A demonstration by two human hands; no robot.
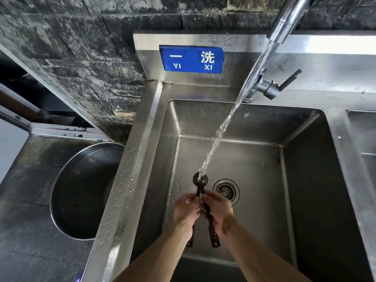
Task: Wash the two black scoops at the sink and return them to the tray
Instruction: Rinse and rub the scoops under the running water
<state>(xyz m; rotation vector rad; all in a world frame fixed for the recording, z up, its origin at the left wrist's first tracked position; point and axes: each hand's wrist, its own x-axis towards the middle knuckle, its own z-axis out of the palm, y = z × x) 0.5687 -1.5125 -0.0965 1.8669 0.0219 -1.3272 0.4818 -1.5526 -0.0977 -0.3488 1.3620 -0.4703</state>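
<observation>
Left hand point(186, 208) and right hand point(218, 210) each clench a black scoop's point(200, 179) handle; the faucet point(284, 23) stream strikes the bowls above the sink's point(305, 180) drain point(226, 189).

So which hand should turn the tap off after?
Probably the right hand. The tap lever sits on the right side of the sink, nearer that hand. The left hand would have to cross over the scoops.

Plenty of room inside the sink point(305, 159): the basin floor is bare apart from the drain strainer point(226, 190) just right of the hands. The faucet point(284, 23) hangs overhead at the back right, and its water stream point(227, 123) slants diagonally across the middle. A big metal bowl point(81, 192) sits left of the sink rim.
</observation>
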